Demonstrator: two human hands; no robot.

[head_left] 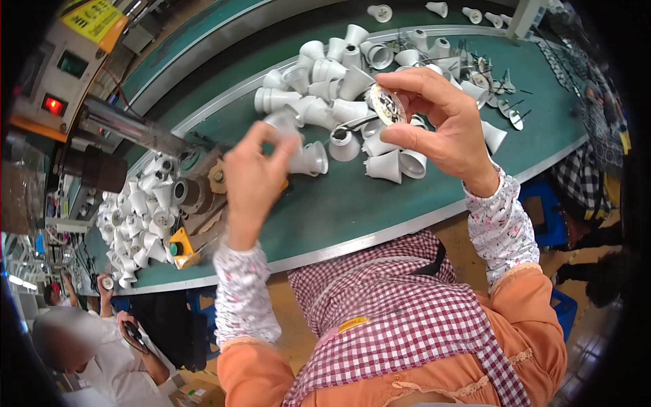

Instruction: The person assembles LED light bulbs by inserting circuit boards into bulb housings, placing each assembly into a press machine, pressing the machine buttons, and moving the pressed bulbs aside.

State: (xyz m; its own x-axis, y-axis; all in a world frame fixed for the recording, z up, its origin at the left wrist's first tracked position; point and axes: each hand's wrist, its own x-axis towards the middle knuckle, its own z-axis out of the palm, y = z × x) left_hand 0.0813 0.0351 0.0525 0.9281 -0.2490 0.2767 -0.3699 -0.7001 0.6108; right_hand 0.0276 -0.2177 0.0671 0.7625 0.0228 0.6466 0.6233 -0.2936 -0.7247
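My right hand pinches a round LED circuit board by its edges between thumb and fingers, raised above the bench. Dark wires run from the board toward a white bulb housing below. To the left, my left hand is smeared by motion. Its thumb and fingers close on a blurred white lamp cup. Around both hands lie many white bulb housings, some nested in one another. Beyond my right hand is a group of round boards with wires.
The green bench has a metal front edge. A press machine with a lit red switch stands at left, beside a heap of white bulbs. A co-worker sits at lower left. More bulbs lie on the far strip.
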